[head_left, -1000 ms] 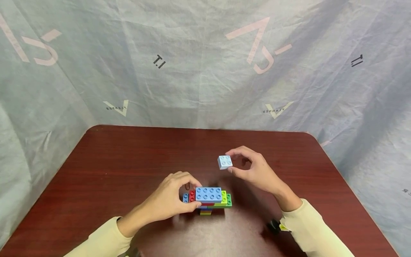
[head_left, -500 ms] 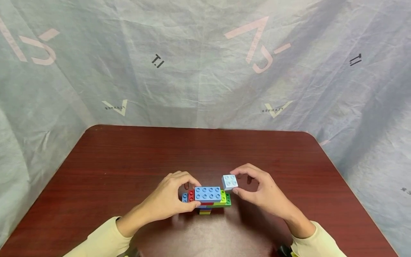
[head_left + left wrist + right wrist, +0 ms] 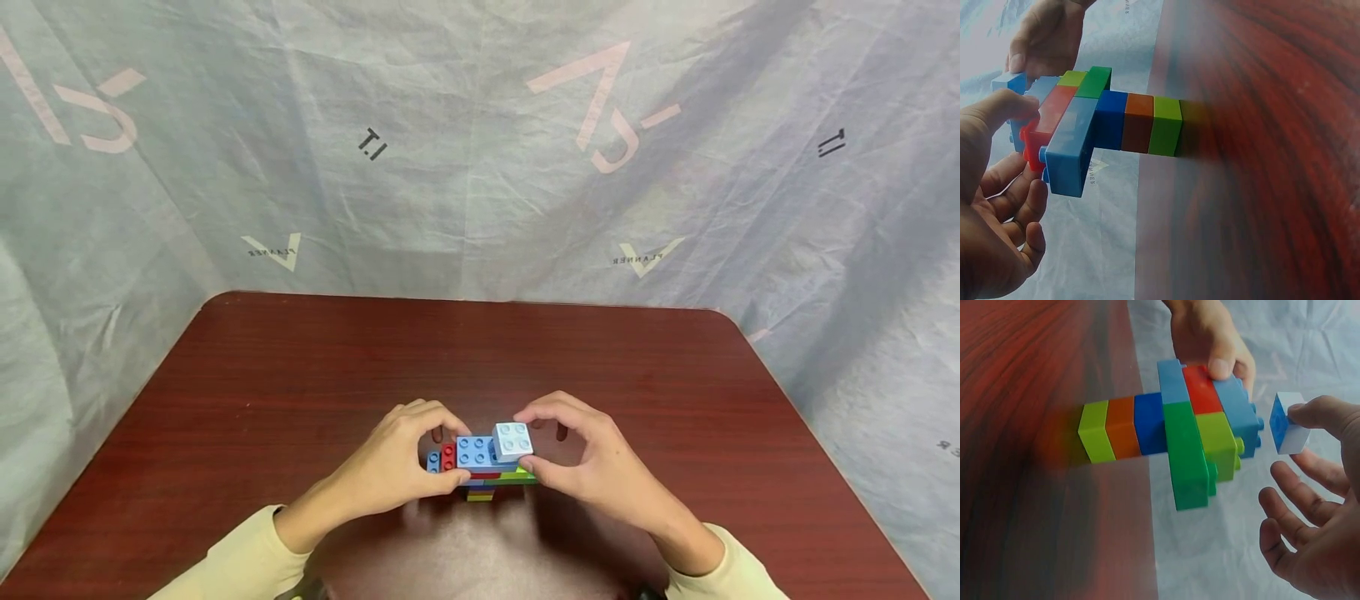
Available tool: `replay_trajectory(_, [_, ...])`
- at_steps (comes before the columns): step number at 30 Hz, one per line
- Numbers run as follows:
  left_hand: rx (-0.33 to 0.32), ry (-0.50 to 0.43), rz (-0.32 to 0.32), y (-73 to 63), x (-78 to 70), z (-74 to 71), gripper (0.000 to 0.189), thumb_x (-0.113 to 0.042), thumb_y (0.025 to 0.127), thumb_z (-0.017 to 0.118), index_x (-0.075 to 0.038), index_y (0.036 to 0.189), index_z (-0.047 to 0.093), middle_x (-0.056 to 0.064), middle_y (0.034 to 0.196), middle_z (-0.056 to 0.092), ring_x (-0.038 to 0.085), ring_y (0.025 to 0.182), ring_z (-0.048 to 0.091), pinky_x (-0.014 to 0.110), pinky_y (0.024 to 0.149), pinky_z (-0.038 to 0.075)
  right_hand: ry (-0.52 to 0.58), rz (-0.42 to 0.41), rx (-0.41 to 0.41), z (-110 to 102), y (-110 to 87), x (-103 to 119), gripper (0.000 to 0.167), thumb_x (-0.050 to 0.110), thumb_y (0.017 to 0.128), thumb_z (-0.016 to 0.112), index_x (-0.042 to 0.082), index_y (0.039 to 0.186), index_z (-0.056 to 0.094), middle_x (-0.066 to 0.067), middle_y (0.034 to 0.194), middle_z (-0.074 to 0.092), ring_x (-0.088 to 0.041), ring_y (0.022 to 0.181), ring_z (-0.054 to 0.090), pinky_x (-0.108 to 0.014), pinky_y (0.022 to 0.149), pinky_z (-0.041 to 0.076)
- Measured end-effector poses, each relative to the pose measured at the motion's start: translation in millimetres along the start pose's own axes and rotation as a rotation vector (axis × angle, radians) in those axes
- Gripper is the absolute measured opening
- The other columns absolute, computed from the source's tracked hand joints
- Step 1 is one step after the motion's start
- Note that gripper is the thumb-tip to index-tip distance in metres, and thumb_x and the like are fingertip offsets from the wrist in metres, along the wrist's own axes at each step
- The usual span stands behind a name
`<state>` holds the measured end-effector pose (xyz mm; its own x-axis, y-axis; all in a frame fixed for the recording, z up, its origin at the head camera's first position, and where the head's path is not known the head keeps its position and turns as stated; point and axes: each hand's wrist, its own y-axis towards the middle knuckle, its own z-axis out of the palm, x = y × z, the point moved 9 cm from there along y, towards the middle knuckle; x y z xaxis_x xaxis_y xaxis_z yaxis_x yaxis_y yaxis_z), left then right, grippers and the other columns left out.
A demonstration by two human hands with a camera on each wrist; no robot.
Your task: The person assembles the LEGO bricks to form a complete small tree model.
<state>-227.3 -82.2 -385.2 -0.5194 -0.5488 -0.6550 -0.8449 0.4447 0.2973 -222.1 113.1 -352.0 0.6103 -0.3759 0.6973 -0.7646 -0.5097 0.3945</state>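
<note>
A stack of toy building bricks stands on the table, its narrow column of green, orange and blue bricks (image 3: 1121, 428) widening into longer layers above. On top lies a light blue brick (image 3: 474, 452) with two rows of studs. My left hand (image 3: 390, 458) grips the left end of this top brick between thumb and fingers. Between thumb and forefinger my right hand (image 3: 592, 454) pinches a small pale blue square brick (image 3: 513, 442). In the right wrist view a gap shows between that small brick and the studs of the top brick. Red (image 3: 1054, 115) and green (image 3: 1099, 81) bricks form the layers below.
The dark red wooden table (image 3: 337, 350) spreads out around the stack. A grey cloth (image 3: 465, 150) with printed letters hangs behind its far edge. Something dark (image 3: 651, 592) shows by the right sleeve.
The right hand has brought the small pale blue brick toward me, then left, over the right end of the top brick. The left hand and the stack have stayed in place.
</note>
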Motion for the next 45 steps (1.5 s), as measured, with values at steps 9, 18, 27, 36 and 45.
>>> replay_trajectory(9, [-0.003, 0.001, 0.017, 0.8, -2.3, 0.1, 0.036, -0.034, 0.075, 0.09, -0.032, 0.105, 0.069, -0.024, 0.095, 0.064, 0.001, 0.09, 0.055, 0.032, 0.086, 0.043, 0.009, -0.055, 0.005, 13.6, 5.3, 3.9, 0.042, 0.013, 0.084, 0.086, 0.027, 0.12, 0.069, 0.009, 0.112, 0.069, -0.007, 0.095, 0.059, -0.024, 0.075, 0.047])
replay_trajectory(18, [-0.003, 0.015, 0.01, 1.3, -2.6, 0.0, 0.037, -0.035, 0.075, 0.09, -0.031, 0.106, 0.069, -0.023, 0.097, 0.064, 0.0, 0.091, 0.055, 0.033, 0.088, 0.043, -0.012, -0.064, 0.012, 18.3, 8.6, 6.3, 0.038, 0.016, 0.085, 0.085, 0.025, 0.118, 0.068, 0.007, 0.111, 0.069, -0.013, 0.09, 0.061, -0.023, 0.073, 0.048])
replay_trajectory(27, [0.002, 0.016, 0.01, 1.8, -3.5, -0.1, 0.037, -0.035, 0.076, 0.089, -0.03, 0.107, 0.069, -0.022, 0.097, 0.064, 0.0, 0.092, 0.054, 0.034, 0.089, 0.043, -0.029, -0.009, 0.021, 20.9, 10.2, 5.0, 0.037, 0.014, 0.083, 0.086, 0.024, 0.114, 0.068, 0.009, 0.11, 0.067, -0.015, 0.09, 0.061, -0.025, 0.071, 0.052])
replay_trajectory(36, [-0.026, 0.001, 0.025, 2.0, -1.8, -1.4, 0.036, -0.033, 0.077, 0.09, -0.029, 0.107, 0.071, -0.02, 0.097, 0.066, 0.001, 0.091, 0.055, 0.034, 0.087, 0.044, -0.078, -0.006, 0.026, 21.2, 14.8, 4.0, 0.037, 0.013, 0.08, 0.087, 0.025, 0.109, 0.067, 0.013, 0.108, 0.067, -0.008, 0.093, 0.057, -0.024, 0.075, 0.05])
replay_trajectory(45, [-0.051, -0.022, 0.012, 0.3, -6.1, -3.0, 0.043, -0.037, 0.076, 0.09, -0.035, 0.113, 0.068, -0.024, 0.108, 0.065, 0.008, 0.103, 0.057, 0.04, 0.092, 0.042, -0.161, -0.008, 0.032, 20.9, 17.3, 8.2, 0.037, 0.017, 0.077, 0.088, 0.025, 0.108, 0.068, 0.017, 0.111, 0.067, -0.005, 0.103, 0.056, -0.028, 0.084, 0.05])
